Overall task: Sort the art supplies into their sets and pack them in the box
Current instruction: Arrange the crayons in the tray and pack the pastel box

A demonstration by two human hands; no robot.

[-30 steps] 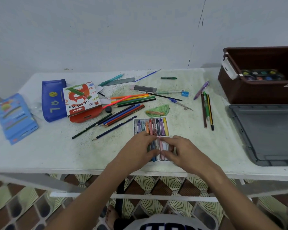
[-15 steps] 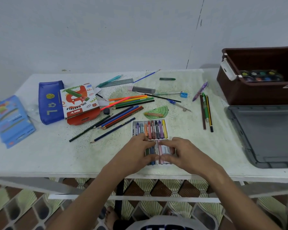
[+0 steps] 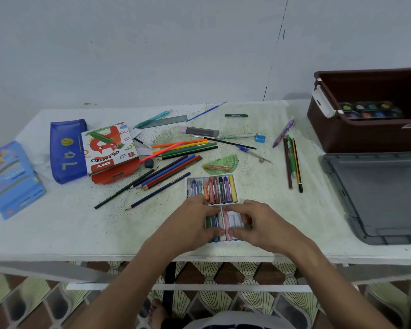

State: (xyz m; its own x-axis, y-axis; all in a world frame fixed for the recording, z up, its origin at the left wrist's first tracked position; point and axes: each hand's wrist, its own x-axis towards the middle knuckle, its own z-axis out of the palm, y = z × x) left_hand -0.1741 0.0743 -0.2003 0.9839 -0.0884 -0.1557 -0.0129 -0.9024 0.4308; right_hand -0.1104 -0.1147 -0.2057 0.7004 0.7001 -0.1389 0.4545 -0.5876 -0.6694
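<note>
A white tray of oil pastels lies near the table's front edge, its far row full of coloured sticks. Over the near row, my left hand and my right hand meet, and both pinch a pale pink pastel that lies in the tray. The red and white oil pastels box lies open at the left. Loose coloured pencils are strewn in the middle. The brown box at the right holds a watercolour palette.
A grey lid lies in front of the brown box. A blue pencil case and a blue packet sit at the left. A green protractor, a compass, a blue sharpener, rulers and pens lie further back.
Both hands have stayed on the near row of the pastel tray, with only small finger shifts. The view has tilted slightly.
</note>
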